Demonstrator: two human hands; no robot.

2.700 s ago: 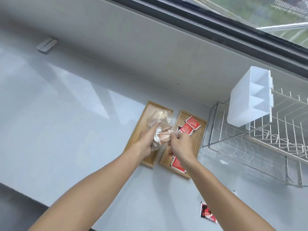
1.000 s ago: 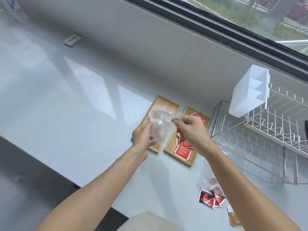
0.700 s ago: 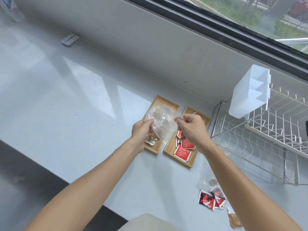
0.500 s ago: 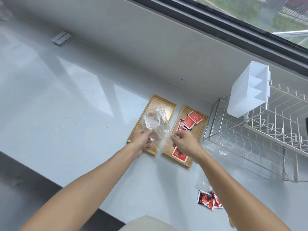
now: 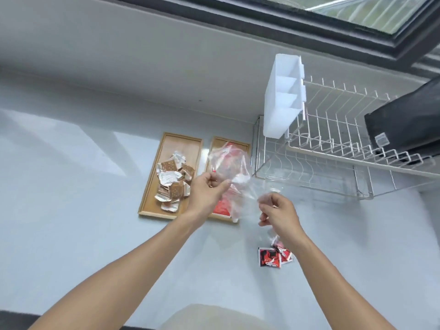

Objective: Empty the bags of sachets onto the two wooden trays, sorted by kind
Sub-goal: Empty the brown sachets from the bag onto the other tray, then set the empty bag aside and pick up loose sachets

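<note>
Both hands, left hand (image 5: 206, 194) and right hand (image 5: 278, 211), pinch an emptied clear bag (image 5: 234, 172) above the right tray (image 5: 245, 146). Brown sachets (image 5: 172, 184) fill the left tray (image 5: 166, 139). Red sachets (image 5: 273, 256) remain on the counter (image 5: 71, 210).

Pale grey desk (image 5: 71, 210) under my view, glossy, with bright window light in slanted patches. Plain grey wall (image 5: 142, 55) behind it. Dark window frame (image 5: 285, 22) runs across the top, greenery blurred beyond the glass. White wire dish rack (image 5: 345, 151) right, with a white divided caddy (image 5: 283, 96) hung on its end.
</note>
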